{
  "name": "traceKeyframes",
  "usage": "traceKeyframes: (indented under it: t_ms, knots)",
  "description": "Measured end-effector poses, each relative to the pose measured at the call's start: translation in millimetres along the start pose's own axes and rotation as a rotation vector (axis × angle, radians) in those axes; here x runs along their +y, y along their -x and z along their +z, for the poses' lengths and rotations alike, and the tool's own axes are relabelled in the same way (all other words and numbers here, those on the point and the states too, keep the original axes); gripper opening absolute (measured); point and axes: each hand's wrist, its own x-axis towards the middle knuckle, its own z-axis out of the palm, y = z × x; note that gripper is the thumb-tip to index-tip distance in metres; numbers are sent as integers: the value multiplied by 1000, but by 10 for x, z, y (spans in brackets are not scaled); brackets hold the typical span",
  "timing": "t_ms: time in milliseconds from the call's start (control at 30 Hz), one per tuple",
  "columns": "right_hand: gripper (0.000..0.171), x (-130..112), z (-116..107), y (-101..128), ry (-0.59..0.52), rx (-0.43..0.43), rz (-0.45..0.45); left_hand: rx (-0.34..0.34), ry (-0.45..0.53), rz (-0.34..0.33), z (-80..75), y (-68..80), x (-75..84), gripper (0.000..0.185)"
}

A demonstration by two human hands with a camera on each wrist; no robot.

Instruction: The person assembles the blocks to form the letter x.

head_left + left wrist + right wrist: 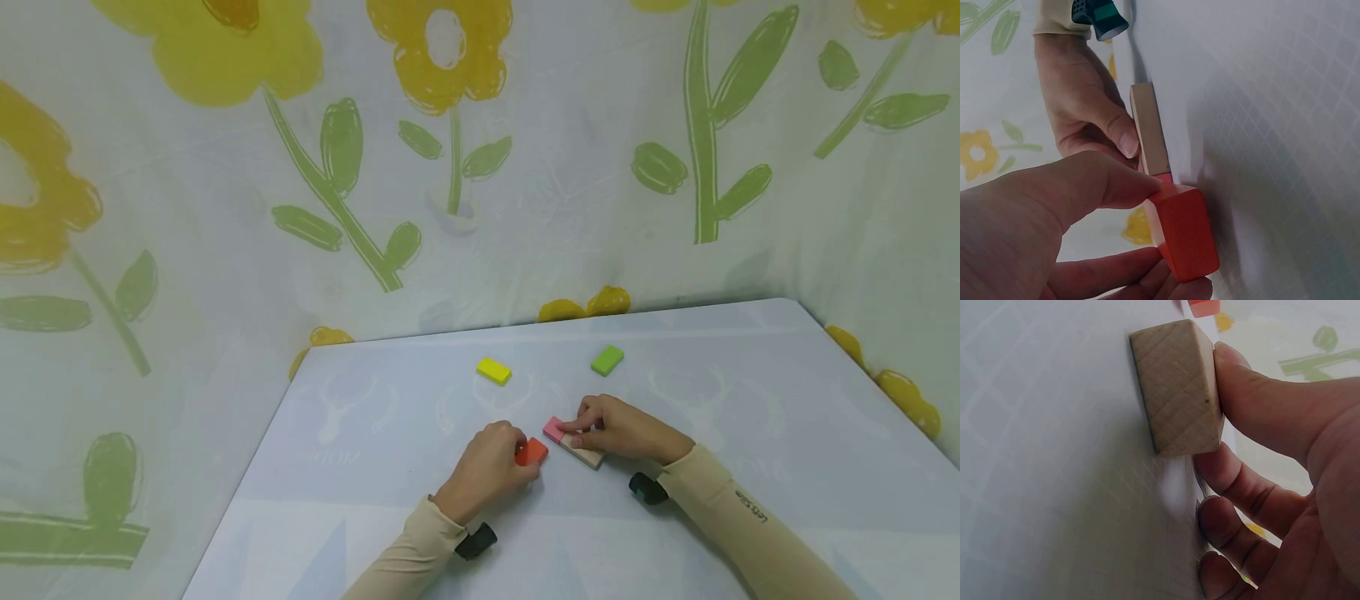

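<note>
My left hand (pixel 491 462) pinches an orange-red block (pixel 532 452) lying flat on the pale table (pixel 375 467); the left wrist view shows thumb and fingers round the block (pixel 1186 234). My right hand (pixel 618 429) holds a pink block (pixel 553 428) and a plain wooden block (pixel 585 454) that lie end to end. Its thumb presses the wooden block (pixel 1179 387) in the right wrist view. The orange block sits just left of the pink one, almost touching.
A yellow block (pixel 493 371) and a green block (pixel 607 360) lie farther back on the table. A flowered cloth (pixel 450 167) hangs behind and at both sides. The table's edges run close at left and right.
</note>
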Motion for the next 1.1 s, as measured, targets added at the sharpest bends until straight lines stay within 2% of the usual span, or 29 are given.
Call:
traceKeyframes:
  t_ms: [200, 433, 667, 1100]
  knots:
    - [37, 9, -1, 1, 1, 0, -7, -3, 0, 4, 2, -15, 5, 20]
    - [37, 5, -2, 1, 5, 1, -8, 17, -14, 39, 10, -30, 4, 21]
    - [37, 13, -3, 5, -8, 0, -23, -4, -5, 19, 27, -61, 21, 21]
    - [38, -1, 0, 19, -14, 3, -14, -2, -1, 29, 51, -100, 32, 16]
